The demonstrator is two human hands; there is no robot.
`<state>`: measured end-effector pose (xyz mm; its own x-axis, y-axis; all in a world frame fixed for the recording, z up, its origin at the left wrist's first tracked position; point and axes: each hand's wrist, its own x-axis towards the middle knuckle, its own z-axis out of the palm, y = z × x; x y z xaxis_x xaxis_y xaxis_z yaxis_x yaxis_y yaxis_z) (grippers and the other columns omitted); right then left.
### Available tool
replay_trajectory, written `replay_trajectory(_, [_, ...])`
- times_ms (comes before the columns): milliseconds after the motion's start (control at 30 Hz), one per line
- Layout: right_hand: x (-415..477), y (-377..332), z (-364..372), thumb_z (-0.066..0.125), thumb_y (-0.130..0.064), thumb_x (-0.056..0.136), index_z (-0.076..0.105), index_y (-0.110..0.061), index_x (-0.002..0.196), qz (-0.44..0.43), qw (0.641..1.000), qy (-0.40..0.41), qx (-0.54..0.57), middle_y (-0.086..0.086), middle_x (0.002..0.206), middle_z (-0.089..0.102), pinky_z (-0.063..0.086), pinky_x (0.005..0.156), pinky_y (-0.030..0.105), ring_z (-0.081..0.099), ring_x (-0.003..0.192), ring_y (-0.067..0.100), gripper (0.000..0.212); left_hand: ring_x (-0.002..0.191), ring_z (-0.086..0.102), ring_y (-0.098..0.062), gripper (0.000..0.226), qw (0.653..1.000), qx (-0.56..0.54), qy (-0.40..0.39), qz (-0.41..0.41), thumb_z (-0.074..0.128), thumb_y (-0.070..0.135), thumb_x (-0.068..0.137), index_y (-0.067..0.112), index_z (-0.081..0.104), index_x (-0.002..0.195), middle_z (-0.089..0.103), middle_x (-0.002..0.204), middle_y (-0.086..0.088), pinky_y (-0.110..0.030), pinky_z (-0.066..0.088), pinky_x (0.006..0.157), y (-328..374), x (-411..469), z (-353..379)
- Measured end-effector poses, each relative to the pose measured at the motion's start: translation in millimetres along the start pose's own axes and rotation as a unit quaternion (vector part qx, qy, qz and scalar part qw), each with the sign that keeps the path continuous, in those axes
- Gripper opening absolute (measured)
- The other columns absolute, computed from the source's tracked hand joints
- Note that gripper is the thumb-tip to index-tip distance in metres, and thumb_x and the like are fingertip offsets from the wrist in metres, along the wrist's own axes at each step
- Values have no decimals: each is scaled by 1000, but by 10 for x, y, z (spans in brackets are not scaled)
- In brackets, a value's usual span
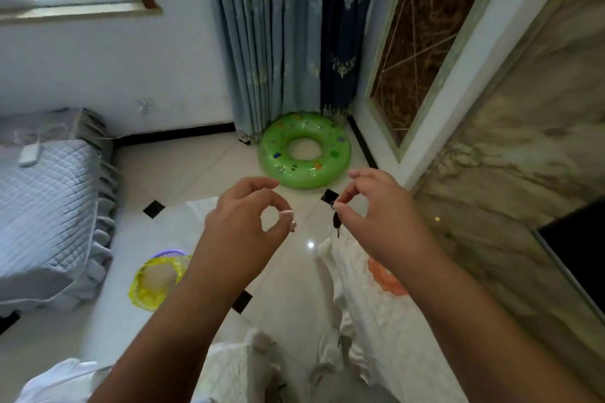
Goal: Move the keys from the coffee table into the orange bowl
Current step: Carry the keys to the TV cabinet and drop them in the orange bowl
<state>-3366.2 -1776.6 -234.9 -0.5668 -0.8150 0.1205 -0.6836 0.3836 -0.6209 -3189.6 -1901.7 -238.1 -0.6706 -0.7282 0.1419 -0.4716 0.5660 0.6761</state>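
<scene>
Left hand [248,216] pinched on nothing evident; right hand [376,206] pinching lifted keys [336,222], above bench [386,321]; orange bowl [384,278] below, drop outstanding.

Keys [336,222] hang from right hand [376,206], bowl [386,278] below, left hand [248,216] beside

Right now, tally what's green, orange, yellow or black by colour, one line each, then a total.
Green: 1, the swim ring
Orange: 1, the orange bowl, partly hidden by the right hand
Yellow: 1, the bag-lined bin
Black: 1, the keys hanging from that hand
Total: 4
</scene>
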Motion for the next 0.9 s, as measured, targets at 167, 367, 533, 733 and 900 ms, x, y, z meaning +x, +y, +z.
replay_trajectory(167, [680,116,58,68,-31,83,62,-29,80,-17,1000,7,6,-13,132,52,28,79,12,43,112,-5,6,117,48,-4,6,999,39,5,6,65,46,83,40,64,82,50,122,27,-44,44,95,-54,589,88])
replay_trajectory(367, [1549,294,20,66,-30,81,56,-29,73,-26,999,16,35,-12,127,56,31,84,18,47,116,2,13,117,48,-5,9,996,81,17,22,64,49,81,41,61,82,49,122,28,-48,44,95,46,1436,50])
replay_trajectory(533, [2050,466,-35,67,-27,81,57,-27,74,-36,998,21,50,-8,128,57,32,90,19,48,120,6,12,118,46,-3,11,994,99,37,25,62,52,81,41,59,84,49,122,28,-49,44,96,116,1937,161])
replay_trajectory(733, [2244,857,-290,68,-29,82,59,-27,75,5,997,52,59,-10,125,56,32,82,18,48,114,1,12,119,46,-2,11,993,98,-15,65,59,53,82,42,60,83,50,125,26,-46,44,96,301,2438,482])
replay_trajectory(900, [2231,1363,-575,69,-28,81,59,-26,75,99,986,128,39,-7,120,59,34,81,18,53,107,5,11,121,44,-5,15,978,100,-96,153,55,53,84,40,60,88,50,127,20,-41,41,102,609,2980,958])
